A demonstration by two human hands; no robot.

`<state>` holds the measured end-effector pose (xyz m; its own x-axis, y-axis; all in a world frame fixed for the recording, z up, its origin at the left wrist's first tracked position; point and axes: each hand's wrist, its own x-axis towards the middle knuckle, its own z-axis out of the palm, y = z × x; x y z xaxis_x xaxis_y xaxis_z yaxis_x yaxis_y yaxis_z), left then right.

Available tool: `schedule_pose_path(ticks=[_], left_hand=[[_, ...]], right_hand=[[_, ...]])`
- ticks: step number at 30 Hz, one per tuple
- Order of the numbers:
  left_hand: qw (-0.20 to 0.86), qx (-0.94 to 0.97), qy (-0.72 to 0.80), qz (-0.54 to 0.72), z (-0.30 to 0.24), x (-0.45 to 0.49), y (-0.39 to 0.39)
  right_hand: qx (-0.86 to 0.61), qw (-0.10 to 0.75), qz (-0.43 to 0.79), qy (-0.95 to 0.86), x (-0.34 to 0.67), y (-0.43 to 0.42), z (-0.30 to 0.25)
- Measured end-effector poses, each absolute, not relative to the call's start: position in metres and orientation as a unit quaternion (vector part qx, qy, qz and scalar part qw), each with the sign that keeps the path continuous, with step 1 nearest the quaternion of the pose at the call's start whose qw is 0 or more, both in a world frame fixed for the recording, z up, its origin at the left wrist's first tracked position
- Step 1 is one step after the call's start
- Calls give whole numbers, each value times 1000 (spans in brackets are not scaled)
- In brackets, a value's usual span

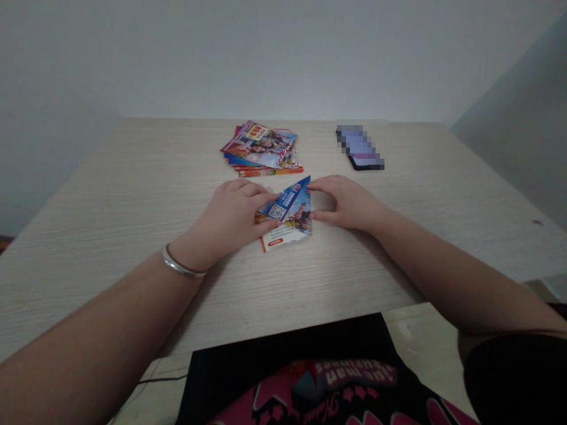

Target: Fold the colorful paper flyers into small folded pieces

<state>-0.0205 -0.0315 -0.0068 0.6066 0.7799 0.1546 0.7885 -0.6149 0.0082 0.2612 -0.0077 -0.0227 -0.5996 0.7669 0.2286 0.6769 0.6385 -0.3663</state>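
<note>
A colourful printed leaflet [289, 218] lies on the pale wooden table [133, 195], with one corner folded over into a blue triangle. My left hand [230, 218] rests on the leaflet's left side, fingers pressed down on the folded flap. My right hand [348, 203] is at the leaflet's right edge, its fingertips pinching the top point of the fold and the thumb against the lower edge. A silver bangle [179, 265] circles my left wrist.
A stack of similar colourful leaflets [263, 147] lies further back at the middle of the table. A dark phone [361, 147] lies to the right of that stack. The table's near edge runs just above my lap.
</note>
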Motion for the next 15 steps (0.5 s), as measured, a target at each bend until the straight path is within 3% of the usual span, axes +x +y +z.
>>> schedule_pose_path(ticks=[15], left_hand=[[83, -906, -412, -58, -7, -15, -36]], right_hand=[[-352, 125, 71, -925, 242, -24, -15]])
